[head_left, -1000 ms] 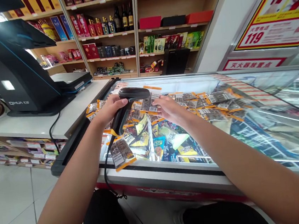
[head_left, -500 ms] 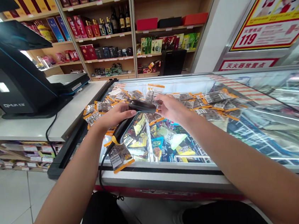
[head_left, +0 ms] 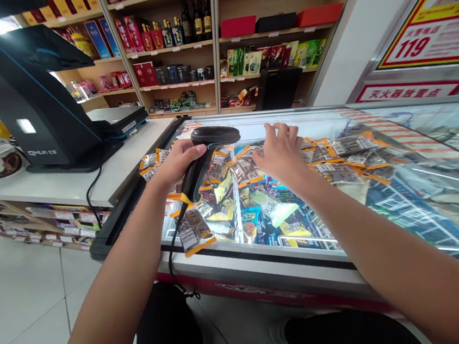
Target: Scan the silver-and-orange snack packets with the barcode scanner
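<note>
My left hand is wrapped round the handle of a black barcode scanner, its head pointing right above the glass lid. A black cable runs down from the handle. My right hand hovers with fingers apart over the packets, and I see nothing held in it. Small clear packets with orange edges lie on the lid: one just left of my right hand, a pile to its right, and one below the scanner handle.
Under the freezer's glass lid lie bagged goods. A black scale terminal stands on the white counter at left. Behind are shelves of boxes and bottles. A black panel rises beyond the freezer.
My right hand has left the scanner's front and moved right, opening; the packet it held is no longer in it. The scanner is raised a little. The view has shifted slightly.
</note>
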`<state>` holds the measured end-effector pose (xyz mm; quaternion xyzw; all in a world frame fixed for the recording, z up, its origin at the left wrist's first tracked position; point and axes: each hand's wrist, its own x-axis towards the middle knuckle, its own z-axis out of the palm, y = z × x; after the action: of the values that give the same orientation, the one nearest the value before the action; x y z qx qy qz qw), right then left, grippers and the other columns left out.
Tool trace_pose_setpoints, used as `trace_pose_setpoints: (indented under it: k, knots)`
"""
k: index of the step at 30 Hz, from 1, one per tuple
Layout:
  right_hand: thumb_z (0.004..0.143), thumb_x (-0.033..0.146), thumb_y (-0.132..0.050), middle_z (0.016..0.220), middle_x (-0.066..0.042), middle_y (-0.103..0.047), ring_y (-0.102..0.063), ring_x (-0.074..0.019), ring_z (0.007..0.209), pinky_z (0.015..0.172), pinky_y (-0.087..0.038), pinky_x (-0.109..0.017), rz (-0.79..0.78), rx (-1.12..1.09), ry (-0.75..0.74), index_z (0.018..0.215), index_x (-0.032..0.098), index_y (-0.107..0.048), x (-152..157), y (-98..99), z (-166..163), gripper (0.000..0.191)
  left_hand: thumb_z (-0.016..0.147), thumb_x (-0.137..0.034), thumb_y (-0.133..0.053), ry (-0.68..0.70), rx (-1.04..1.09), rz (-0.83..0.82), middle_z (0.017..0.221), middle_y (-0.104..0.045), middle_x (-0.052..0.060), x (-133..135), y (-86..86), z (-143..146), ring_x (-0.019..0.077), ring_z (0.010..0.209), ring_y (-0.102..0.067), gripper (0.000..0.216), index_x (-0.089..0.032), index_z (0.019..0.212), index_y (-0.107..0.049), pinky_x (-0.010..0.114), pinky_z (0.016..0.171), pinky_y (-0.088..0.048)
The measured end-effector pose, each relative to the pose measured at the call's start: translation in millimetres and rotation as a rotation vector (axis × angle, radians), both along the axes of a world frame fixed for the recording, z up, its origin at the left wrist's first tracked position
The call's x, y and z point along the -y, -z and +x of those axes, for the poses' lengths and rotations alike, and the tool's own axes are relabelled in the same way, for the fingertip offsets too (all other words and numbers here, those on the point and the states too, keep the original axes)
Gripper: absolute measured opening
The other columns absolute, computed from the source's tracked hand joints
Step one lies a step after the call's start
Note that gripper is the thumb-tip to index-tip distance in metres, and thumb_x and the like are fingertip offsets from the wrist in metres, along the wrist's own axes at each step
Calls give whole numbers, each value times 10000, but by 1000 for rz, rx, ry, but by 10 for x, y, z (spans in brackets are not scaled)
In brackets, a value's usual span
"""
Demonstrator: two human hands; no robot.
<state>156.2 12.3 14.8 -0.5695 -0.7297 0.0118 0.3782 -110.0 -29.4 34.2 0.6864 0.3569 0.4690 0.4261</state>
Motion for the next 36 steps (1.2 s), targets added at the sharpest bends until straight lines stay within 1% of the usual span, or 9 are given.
trace_pose_setpoints:
  k: [5, 8, 10, 13, 19, 22, 26, 31, 36]
  knots:
    - [982, 310, -558, 1028, -111, -707, -646, -300, 1005, 958, -490, -487, -140, 131, -516, 989, 217, -696, 517, -109, -422, 166, 767, -636, -739, -38, 80, 34, 677, -710, 53, 26, -58, -5, 174, 593, -677, 484, -161, 783, -648, 265, 554, -538]
    - [974, 503, -614, 1240, -109, -687, -616, -320, 1177, 1024, -479, -478, -264, 239, -871, 1184, 246, -694, 790, 20, -669, 342, 768, -622, -745, -46, 94, 30, 664, -706, 43, 40, -71, -20, 172, 570, -671, 474, -158, 809, -656, 258, 517, -523]
    - [889, 660, -672, 1465, -155, -556, -477, -383, 1374, 1112, -409, -537, -289, 301, -919, 1458, 250, -549, 903, 159, -783, 712, 761, -610, -756, -52, 108, 20, 670, -712, 44, 43, -71, -27, 172, 574, -676, 474, -152, 842, -662, 252, 513, -524]
    - [781, 801, -686, 1578, -219, -394, -305, -463, 1485, 1164, -307, -628, -369, 374, -860, 1586, 245, -406, 968, 308, -861, 1017, 742, -614, -771, -69, 112, 3, 674, -718, 53, 39, -68, -27, 170, 586, -687, 487, -150, 816, -644, 245, 527, -534]
    - [672, 694, -833, 1534, -200, -410, -373, -446, 1433, 1117, -397, -607, -493, 325, -876, 1525, 238, -395, 867, 180, -697, 1062, 723, -658, -763, -50, 86, -7, 660, -722, 60, 24, -61, -2, 174, 551, -676, 513, -161, 766, -640, 255, 511, -526]
    - [735, 568, -826, 1458, -174, -516, -580, -377, 1229, 983, -530, -510, -656, 126, -858, 1504, 236, -377, 707, 48, -511, 951, 735, -669, -748, -40, 73, 16, 649, -714, 58, 23, -62, 3, 167, 517, -655, 517, -166, 748, -632, 256, 482, -506]
    - [766, 433, -813, 1201, -141, -674, -671, -330, 972, 800, -585, -482, -804, -271, -569, 1370, 249, -494, 356, -24, -273, 708, 740, -678, -728, -23, 50, 28, 661, -710, 57, 25, -67, 1, 168, 533, -655, 519, -167, 753, -637, 260, 502, -511]
    - [822, 232, -711, 998, -33, -664, -677, -207, 839, 715, -586, -356, -652, -842, -188, 1164, 292, -426, -67, 24, -107, 449, 723, -659, -735, 39, -80, -25, 630, -666, 46, 4, -38, 18, 185, 544, -642, 494, -172, 732, -653, 279, 507, -496]
    - [813, 206, -688, 940, 27, -634, -676, -159, 777, 677, -595, -309, -594, -1070, -165, 1114, 304, -359, -212, 46, -35, 456, 724, -646, -750, 43, -271, 48, 543, -491, -7, -23, -7, 77, 119, 474, -459, 503, -198, 608, -551, 253, 436, -325]
